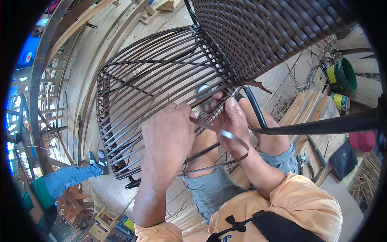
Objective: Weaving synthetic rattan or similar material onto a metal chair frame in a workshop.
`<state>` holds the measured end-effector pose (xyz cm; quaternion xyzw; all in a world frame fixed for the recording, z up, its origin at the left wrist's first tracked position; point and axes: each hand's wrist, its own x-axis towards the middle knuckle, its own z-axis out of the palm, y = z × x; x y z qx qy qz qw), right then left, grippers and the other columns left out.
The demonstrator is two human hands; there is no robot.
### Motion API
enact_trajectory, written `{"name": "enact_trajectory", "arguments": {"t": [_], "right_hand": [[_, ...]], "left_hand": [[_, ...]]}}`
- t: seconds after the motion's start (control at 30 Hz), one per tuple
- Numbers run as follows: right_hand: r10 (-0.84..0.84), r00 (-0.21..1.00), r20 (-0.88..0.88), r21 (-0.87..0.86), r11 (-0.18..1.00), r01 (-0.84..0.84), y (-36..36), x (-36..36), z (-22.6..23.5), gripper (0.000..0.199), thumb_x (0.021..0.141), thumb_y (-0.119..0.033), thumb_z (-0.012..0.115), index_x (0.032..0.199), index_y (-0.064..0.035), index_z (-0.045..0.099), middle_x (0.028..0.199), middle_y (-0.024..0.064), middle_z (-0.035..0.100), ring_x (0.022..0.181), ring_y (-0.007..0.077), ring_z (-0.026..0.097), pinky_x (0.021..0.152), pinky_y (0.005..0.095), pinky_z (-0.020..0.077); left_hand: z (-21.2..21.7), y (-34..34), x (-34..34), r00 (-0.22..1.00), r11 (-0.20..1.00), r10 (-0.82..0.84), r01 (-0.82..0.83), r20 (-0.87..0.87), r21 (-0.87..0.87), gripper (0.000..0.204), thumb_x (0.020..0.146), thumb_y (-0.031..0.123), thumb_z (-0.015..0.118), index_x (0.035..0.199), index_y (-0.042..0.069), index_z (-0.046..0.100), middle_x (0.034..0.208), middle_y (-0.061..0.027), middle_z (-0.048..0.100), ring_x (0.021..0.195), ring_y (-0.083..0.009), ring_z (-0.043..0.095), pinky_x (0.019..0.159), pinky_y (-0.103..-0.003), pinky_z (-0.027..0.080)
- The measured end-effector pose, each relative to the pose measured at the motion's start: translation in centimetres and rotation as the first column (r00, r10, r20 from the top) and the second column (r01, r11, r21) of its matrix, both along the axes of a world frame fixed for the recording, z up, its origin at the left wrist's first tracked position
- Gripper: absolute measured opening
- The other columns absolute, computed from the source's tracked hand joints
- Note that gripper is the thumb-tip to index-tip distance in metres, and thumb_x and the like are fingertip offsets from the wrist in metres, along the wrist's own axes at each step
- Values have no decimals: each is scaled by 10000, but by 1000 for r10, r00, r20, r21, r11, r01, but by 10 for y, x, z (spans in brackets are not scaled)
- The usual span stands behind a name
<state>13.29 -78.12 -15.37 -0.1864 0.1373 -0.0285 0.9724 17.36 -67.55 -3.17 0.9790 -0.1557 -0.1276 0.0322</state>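
Observation:
A dark brown woven chair stands before me, its seat (pixel 149 86) strung with spaced parallel strips and its backrest (pixel 266 32) densely woven. My left hand (pixel 167 131) is closed over the near side of the seat, gripping a flat brown weaving strip (pixel 238 140). From there the strip bends in a loose loop past my right wrist and back below the left hand. My right hand (pixel 232 119) is closed round the strip-wrapped seat edge (pixel 215 113), near the backrest corner. Its thumb lies on top; some of its fingertips are hidden behind the rail.
Pliers (pixel 306 164), a dark-handled tool (pixel 317 150) and a black pouch (pixel 343 160) lie on planks at the right. Beyond are a green bucket (pixel 342 75) and loose cane scraps. A black chair leg (pixel 314 126) juts rightward. Another person's leg (pixel 72 179) shows at left.

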Motion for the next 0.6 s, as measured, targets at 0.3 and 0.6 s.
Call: {"name": "enact_trajectory", "arguments": {"t": [0.3,0.6], "right_hand": [[138,970,-199,63,990,-127,-30,-39,23,201,917,-273,489,866,-78,495,527,-49,252,457,69,251,436,221,247],[147,963,-227,115,986,-124,-49,-78,65,151,917,-163,414,923,-28,482,533,-25,305,475,96,305,484,263,324]], "left_hand": [[12,-14,-24,941,888,30,130,338,-441,175,791,70,581,963,35,577,873,-113,572,816,-274,569,709,-372,466],[-46,-61,-29,902,991,3,56,432,-124,183,786,196,602,933,87,608,889,-76,559,877,-278,524,740,-393,436]]}}
